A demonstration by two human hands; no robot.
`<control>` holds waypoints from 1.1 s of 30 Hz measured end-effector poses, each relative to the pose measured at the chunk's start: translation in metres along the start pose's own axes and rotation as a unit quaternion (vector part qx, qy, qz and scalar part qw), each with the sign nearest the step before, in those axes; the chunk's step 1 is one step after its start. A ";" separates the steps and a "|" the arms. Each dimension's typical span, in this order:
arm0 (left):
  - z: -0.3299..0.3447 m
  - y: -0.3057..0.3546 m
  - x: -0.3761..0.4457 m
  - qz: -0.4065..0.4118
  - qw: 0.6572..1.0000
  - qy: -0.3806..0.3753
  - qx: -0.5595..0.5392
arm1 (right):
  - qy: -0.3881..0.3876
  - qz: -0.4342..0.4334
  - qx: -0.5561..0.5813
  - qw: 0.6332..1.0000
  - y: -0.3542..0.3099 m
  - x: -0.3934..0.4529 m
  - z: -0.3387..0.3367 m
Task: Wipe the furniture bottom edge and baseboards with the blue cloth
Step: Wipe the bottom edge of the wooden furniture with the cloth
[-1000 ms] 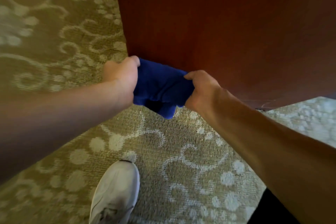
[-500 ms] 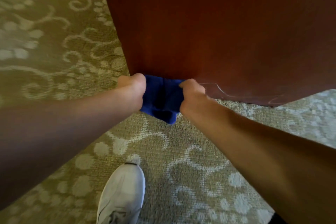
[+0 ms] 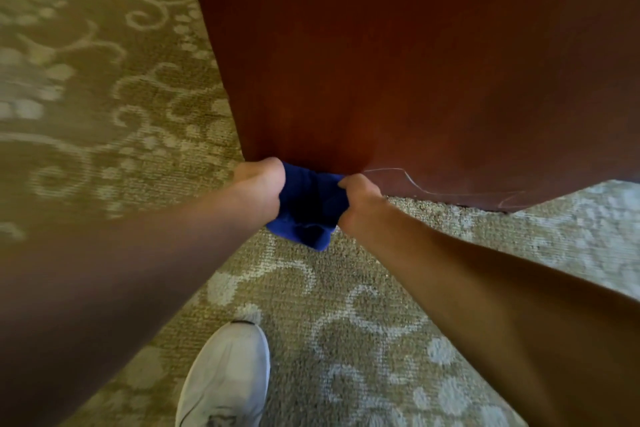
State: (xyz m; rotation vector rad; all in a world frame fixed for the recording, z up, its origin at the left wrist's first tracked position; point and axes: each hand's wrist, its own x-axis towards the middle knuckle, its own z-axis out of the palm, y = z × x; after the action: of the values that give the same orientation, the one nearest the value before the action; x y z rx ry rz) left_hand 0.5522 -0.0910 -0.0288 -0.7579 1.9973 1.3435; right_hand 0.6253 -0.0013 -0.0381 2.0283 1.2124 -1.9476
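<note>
The blue cloth (image 3: 308, 208) is bunched between my two hands, down at the bottom edge of a dark red-brown wooden furniture panel (image 3: 398, 62), near its left corner. My left hand (image 3: 258, 189) grips the cloth's left side with curled fingers. My right hand (image 3: 358, 201) grips its right side. A fold of cloth hangs below the hands over the carpet. The cloth's upper part touches the panel's lower edge. No baseboard is in view.
Olive carpet (image 3: 104, 97) with pale swirl and dot patterns covers the floor. My white sneaker (image 3: 225, 378) stands on it below the hands. A thin pale scratch (image 3: 408, 180) runs along the panel's lower part to the right of my right hand.
Both hands have come closer together, bunching the cloth smaller, and have dropped to the panel's bottom edge near its left corner.
</note>
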 end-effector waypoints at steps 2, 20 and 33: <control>-0.004 0.002 -0.005 0.009 0.999 -0.038 -0.028 | -0.028 -0.025 0.047 0.998 -0.004 0.007 -0.006; 0.032 -0.017 -0.020 0.045 0.993 -0.108 0.014 | -0.003 -0.079 0.157 0.984 0.014 0.065 -0.041; 0.062 -0.028 -0.026 0.043 0.990 -0.128 0.027 | 0.034 -0.112 0.167 0.979 0.017 0.043 -0.066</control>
State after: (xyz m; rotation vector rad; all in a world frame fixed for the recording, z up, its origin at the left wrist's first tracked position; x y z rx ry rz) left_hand 0.6003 -0.0383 -0.0448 -0.4539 1.8707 1.3546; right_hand 0.6832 0.0439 -0.0707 2.2108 1.2471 -2.3450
